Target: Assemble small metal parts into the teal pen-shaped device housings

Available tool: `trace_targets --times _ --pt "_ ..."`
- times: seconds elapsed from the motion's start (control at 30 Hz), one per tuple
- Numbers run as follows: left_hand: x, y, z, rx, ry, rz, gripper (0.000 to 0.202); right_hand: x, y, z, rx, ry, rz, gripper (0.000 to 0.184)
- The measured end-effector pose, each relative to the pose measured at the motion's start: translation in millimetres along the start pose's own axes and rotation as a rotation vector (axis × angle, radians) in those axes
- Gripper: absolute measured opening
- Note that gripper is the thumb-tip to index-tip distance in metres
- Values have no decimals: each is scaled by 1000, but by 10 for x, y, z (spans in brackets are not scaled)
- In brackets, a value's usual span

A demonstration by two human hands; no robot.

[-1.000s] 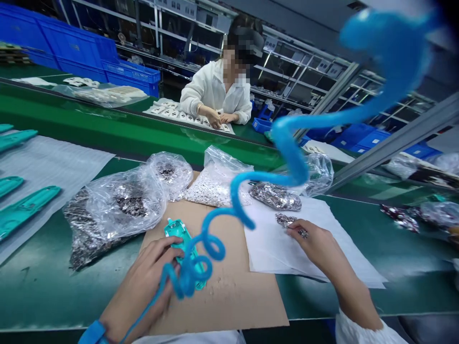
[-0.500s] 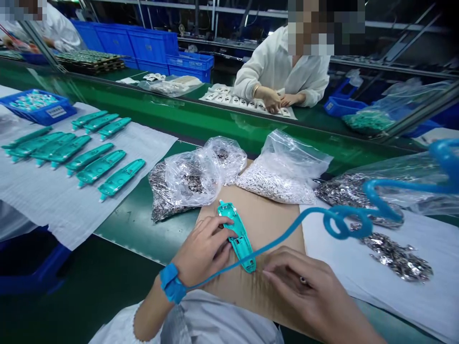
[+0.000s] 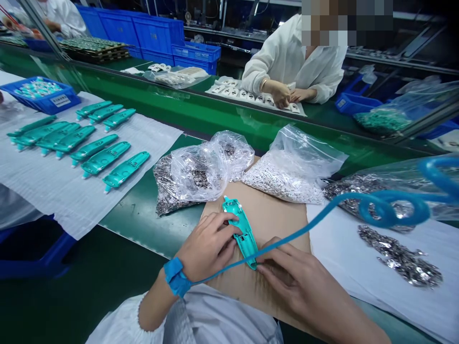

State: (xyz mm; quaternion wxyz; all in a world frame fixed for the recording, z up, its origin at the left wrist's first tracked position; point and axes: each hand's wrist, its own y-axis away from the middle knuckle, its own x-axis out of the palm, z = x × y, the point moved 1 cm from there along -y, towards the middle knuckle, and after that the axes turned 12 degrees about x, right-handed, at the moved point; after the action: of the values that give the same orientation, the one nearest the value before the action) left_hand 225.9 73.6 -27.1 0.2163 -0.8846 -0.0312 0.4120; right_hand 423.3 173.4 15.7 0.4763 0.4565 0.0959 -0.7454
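Note:
A teal plastic shell half (image 3: 244, 225) lies on brown cardboard, its hollow side up and its narrow tip pointing away from me. My left hand (image 3: 210, 243) grips it from the left, with fingertips over its upper middle. At the near end of the shell, the thumb and fingertips of my right hand (image 3: 301, 284) are drawn together against its edge. Whatever they pinch is hidden or too small to name. Around my left wrist sits a blue strap (image 3: 175, 277); its blue coiled cord (image 3: 283, 246) crosses over the shell and my right hand.
Several teal shells (image 3: 125, 169) lie on white sheeting at left, near a blue bin (image 3: 45, 94) of small parts. Bags of metal pieces (image 3: 190, 179) and white pieces (image 3: 283, 179) stand behind the cardboard. Loose metal pieces (image 3: 401, 258) lie right. A co-worker (image 3: 294, 62) sits opposite.
My right hand has moved left, from just beside the shell to touching its near end. My left hand keeps its hold. The whole view has shifted slightly.

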Motion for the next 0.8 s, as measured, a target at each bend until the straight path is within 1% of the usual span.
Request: trace_targets --times 0.13,0.23,0.3,0.37,0.43,0.5,0.6,0.7,0.8 --pt "-20 -11 -9 1 -4 23 20 -8 14 -12 9 -63 -25 14" --pt "-43 -19 -15 -5 -11 52 21 -28 60 -53 50 -165 -85 11" --pt "-53 -23 -13 -1 -17 61 21 -71 78 -68 110 -343 -169 20" --pt "-58 -28 -11 24 -26 79 20 -139 48 -43 156 -632 -271 32" --pt "-62 -34 -14 53 -40 113 18 -216 -45 35 173 -922 -344 35" --pt "-67 -40 -24 70 -64 150 20 -277 -191 153 178 -1118 -346 28" --pt "-68 -40 -41 93 -102 175 26 -302 -426 324 136 -1288 -293 19" --pt "-60 -29 -46 97 -116 172 27 -229 -579 412 60 -1424 -245 18" --pt "-60 -26 -48 90 -121 162 27 -116 -618 425 -8 -1487 -233 19"
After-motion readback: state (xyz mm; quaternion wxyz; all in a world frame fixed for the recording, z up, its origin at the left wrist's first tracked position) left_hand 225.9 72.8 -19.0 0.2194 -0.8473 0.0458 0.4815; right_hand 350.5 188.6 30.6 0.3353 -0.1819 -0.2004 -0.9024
